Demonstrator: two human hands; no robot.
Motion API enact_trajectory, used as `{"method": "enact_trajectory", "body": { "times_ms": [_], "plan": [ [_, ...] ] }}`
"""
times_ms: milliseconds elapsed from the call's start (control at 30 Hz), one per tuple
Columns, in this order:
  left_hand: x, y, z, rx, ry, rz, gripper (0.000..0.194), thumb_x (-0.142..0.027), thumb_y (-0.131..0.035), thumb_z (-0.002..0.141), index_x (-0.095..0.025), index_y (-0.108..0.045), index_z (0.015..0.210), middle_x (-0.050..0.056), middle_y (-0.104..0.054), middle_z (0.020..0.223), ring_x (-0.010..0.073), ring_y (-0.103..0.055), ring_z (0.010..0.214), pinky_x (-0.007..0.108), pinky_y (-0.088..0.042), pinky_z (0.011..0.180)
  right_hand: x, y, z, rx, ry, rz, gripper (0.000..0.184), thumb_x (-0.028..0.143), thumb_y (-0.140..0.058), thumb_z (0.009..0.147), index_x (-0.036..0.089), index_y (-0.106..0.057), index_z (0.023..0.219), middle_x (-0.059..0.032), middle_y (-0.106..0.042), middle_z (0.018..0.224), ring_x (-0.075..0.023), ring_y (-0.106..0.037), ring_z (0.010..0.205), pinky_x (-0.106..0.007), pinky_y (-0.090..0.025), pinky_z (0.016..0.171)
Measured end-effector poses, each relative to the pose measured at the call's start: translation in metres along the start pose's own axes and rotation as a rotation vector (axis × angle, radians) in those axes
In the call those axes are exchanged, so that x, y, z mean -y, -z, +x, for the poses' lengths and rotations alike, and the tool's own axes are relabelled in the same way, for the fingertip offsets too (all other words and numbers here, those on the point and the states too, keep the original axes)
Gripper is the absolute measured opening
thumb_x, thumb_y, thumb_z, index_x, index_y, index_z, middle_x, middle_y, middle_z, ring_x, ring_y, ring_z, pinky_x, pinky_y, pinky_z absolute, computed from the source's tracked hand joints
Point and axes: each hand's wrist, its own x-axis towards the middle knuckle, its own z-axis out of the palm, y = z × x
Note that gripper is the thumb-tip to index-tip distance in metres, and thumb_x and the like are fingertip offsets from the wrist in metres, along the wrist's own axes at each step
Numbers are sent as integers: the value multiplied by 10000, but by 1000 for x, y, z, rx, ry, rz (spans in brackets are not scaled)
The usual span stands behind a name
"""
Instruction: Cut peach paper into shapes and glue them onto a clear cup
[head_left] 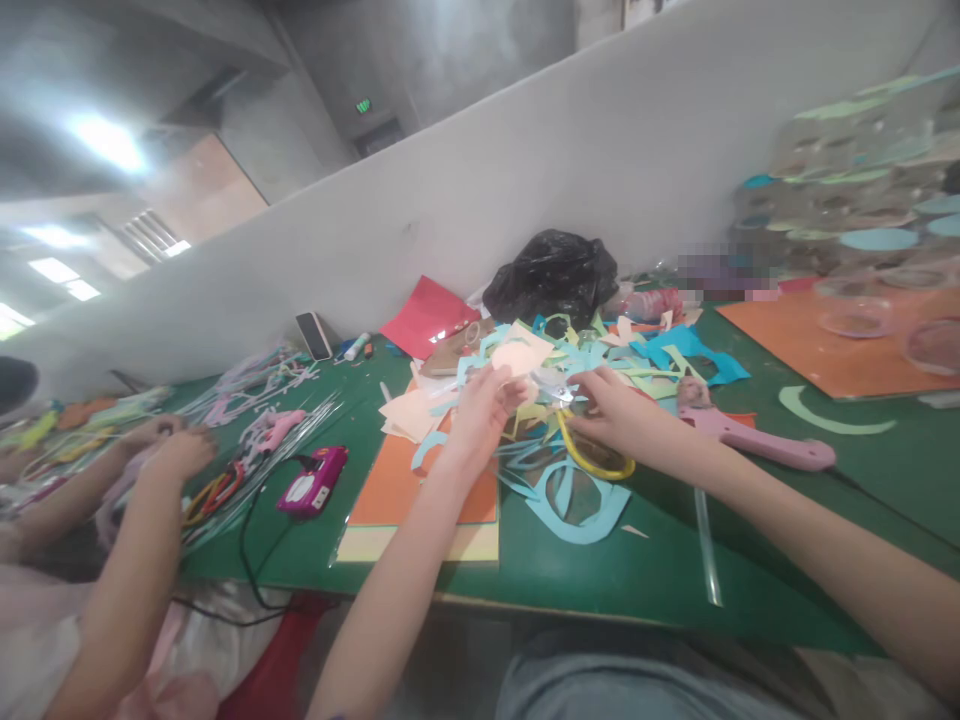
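My right hand [619, 408] is closed on a pair of yellow-handled scissors [577, 430], blades pointing left over a heap of paper scraps. My left hand [480, 405] is closed on a small pale paper piece [517, 385] held at the scissor blades. Below the hands lie light blue cut-out scraps [577, 505] and an orange sheet [394, 485] on the green table [600, 580].
A pink glue gun [757, 438] lies right of my right hand. A black plastic bag [551, 275], a red sheet [427, 312] and a phone [313, 335] sit at the back. A magenta device [313, 480] with a cable lies left. Another person's arms [142, 520] work at left.
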Motion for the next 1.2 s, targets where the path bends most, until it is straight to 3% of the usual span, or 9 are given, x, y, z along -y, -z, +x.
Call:
{"method": "enact_trajectory", "body": {
  "times_ms": [100,200,400,567,700,867,1100,1200],
  "plan": [
    [-2,3,2,37,-2,47,206,-220,-779,723,-133,-635,841,-3,-676,752,95,-671,677,215,-558,701,1,-1,0,29,-11,-68,393,352,-586,921,174,-535,1268,-115,-548,1167,-231,-645,913,-328,-513,796],
    [-6,5,3,-5,-13,42,172,-206,-761,738,-141,-630,829,-4,-676,756,99,-676,685,228,-565,728,8,3,-1,6,-19,-135,353,363,-562,949,170,-548,1244,-118,-562,1178,-224,-650,890,-308,-493,750],
    [-22,-1,-2,-40,-20,16,125,-194,-729,767,-143,-645,845,7,-693,785,104,-679,693,227,-572,713,23,25,-3,55,-19,-477,226,265,-427,1023,166,-628,1051,-97,-610,1078,-226,-622,858,-288,-358,575],
    [-26,-4,-1,-81,-22,25,139,-178,-743,744,-146,-636,826,5,-698,774,97,-672,677,228,-571,728,13,22,22,67,151,-589,207,235,-493,996,155,-661,1086,-148,-623,1153,-277,-568,1044,-320,-409,783],
    [-23,1,5,-108,-26,-3,157,-170,-755,729,-144,-616,798,-3,-681,726,99,-675,668,223,-571,709,10,11,51,177,194,-543,206,269,-563,962,144,-687,1070,-150,-679,1080,-289,-591,998,-350,-402,846],
    [-18,14,9,-76,-29,17,205,-226,-767,739,-141,-645,880,11,-694,770,114,-687,709,243,-578,735,13,16,79,203,161,-467,225,121,-515,912,178,-727,861,-83,-713,871,-225,-630,865,-284,-387,719],
    [-12,19,12,-83,-38,41,196,-248,-767,738,-153,-664,874,25,-709,796,119,-686,718,238,-567,743,3,59,105,9,59,-295,314,281,-385,1032,177,-681,1055,-79,-701,1031,-183,-608,821,-260,-376,649],
    [-11,16,14,-94,-29,38,172,-238,-764,730,-154,-662,841,23,-700,747,123,-682,696,239,-568,723,-4,68,101,-48,67,-329,318,266,-396,1040,130,-678,1097,-136,-680,1077,-229,-570,916,-306,-374,748]
  ]
}}
